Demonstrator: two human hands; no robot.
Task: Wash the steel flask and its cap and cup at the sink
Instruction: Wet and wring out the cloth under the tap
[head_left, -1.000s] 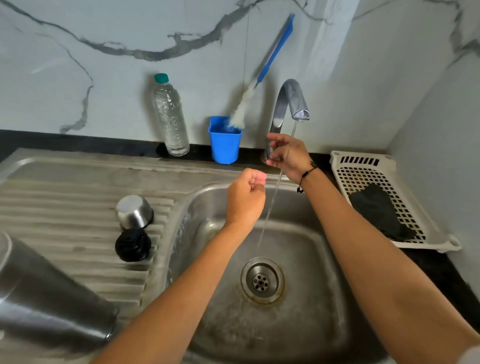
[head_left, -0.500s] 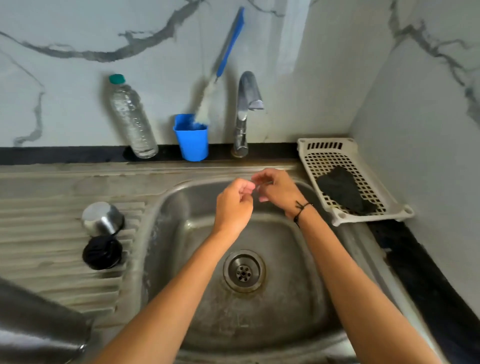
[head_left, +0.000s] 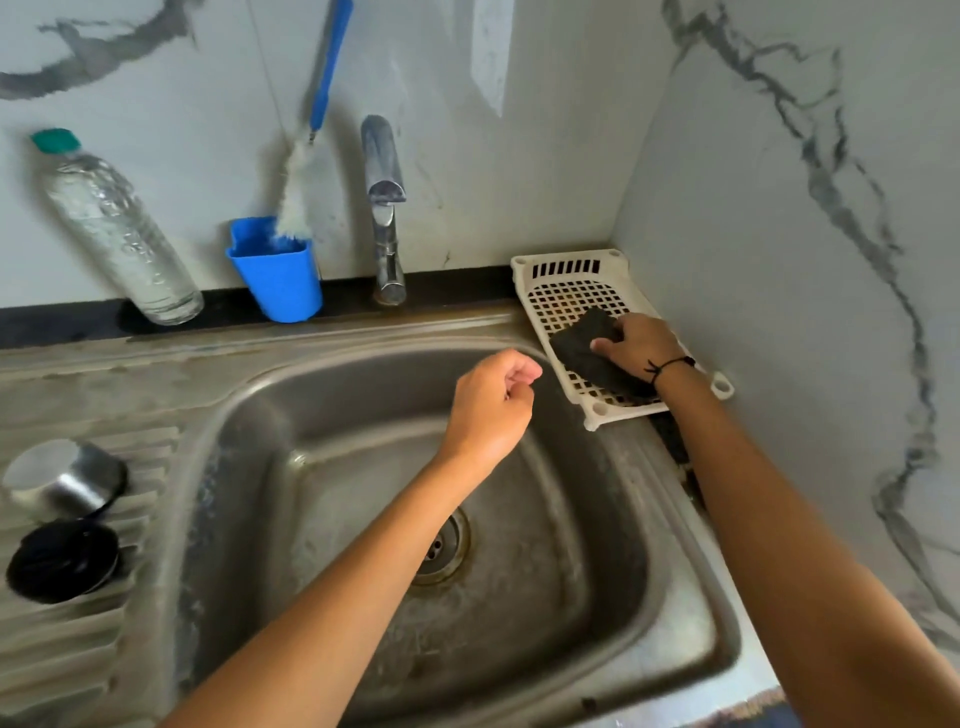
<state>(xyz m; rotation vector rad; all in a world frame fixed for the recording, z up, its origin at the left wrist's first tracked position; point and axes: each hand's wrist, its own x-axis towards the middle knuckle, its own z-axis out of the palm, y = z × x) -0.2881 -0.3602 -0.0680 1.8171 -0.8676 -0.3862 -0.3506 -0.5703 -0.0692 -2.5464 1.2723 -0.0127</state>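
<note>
Right hand (head_left: 641, 345) gripping dark scrub pad (head_left: 582, 348) in white tray (head_left: 566, 275) by corner wall. Left hand (head_left: 491, 410) loosely fisted, empty, over open sink (head_left: 291, 415). Far left: steel cup (head_left: 62, 480) and black cap (head_left: 62, 561), touching.

My right hand (head_left: 641, 345) covers part of the dark scrub pad (head_left: 589, 345), so I can't see the fingertips' hold. The brush handle (head_left: 328, 62) runs off the top edge; the bottle (head_left: 111, 228) looks blurred.
</note>
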